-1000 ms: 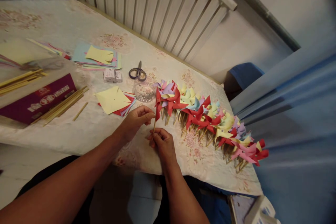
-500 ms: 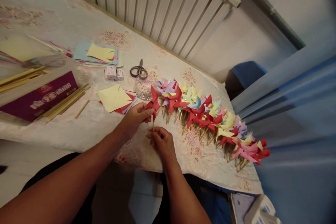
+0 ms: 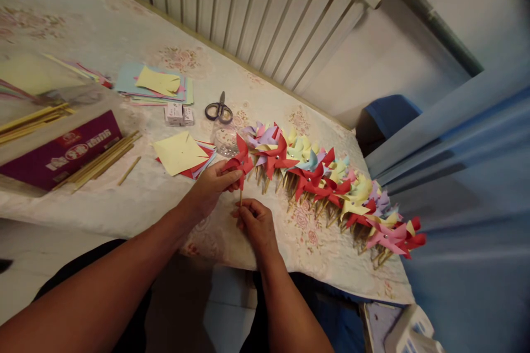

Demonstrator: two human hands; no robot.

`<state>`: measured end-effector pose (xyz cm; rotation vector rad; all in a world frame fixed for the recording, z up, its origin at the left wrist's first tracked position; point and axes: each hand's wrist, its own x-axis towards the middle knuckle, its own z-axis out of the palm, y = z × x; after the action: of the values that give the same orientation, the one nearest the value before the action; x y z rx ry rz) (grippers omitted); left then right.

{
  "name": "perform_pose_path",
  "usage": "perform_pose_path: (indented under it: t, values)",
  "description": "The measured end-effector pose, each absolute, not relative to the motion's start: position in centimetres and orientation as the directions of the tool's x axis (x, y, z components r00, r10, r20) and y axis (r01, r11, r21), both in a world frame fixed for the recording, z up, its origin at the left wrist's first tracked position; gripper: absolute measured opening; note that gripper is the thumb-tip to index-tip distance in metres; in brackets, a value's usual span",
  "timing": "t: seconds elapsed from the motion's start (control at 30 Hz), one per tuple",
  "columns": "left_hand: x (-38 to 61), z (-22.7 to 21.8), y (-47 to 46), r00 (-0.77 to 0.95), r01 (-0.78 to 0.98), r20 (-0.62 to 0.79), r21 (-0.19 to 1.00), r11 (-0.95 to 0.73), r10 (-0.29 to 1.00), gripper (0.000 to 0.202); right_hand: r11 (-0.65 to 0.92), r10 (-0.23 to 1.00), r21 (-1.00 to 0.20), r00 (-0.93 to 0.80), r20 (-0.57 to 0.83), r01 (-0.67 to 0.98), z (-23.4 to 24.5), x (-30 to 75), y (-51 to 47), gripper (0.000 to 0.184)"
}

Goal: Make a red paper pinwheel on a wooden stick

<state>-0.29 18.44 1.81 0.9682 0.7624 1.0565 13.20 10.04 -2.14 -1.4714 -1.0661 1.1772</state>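
My left hand [image 3: 215, 183] is closed on the head of a red paper pinwheel [image 3: 242, 158], thumb across its front. Below it, my right hand [image 3: 255, 223] pinches the pinwheel's thin wooden stick [image 3: 241, 197]. The pinwheel is held upright above the table's front part. To its right lies a long row of finished-looking pinwheels [image 3: 310, 176] in red, yellow, purple, pink and blue. Just behind my left hand is a clear round container [image 3: 226, 142] of small shiny pieces. Cut paper squares [image 3: 180, 154], a yellow one on top, lie to the left of it.
Black-handled scissors [image 3: 219, 111] lie behind the container. Farther left are stacked coloured papers [image 3: 153, 84], small white boxes [image 3: 179, 114], a purple-and-clear box [image 3: 70, 149] and wooden sticks [image 3: 103, 162]. A radiator [image 3: 248, 16] stands behind the table; a blue curtain [image 3: 464, 176] hangs at right.
The red pinwheel's head has turned slightly in my left hand, a blade now showing farther left. My right hand stays on the stick, almost unmoved.
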Motion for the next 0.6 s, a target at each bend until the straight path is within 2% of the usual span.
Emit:
perform_pose_path:
  t: [0.6]
  values:
    - [-0.08, 0.85, 18.68, 0.26, -0.346, -0.054, 0.927, 0.146, 0.964, 0.02, -0.195, 0.971, -0.978, 0.154, -0.182, 0.071, -1.77, 13.02, 10.09, 0.017]
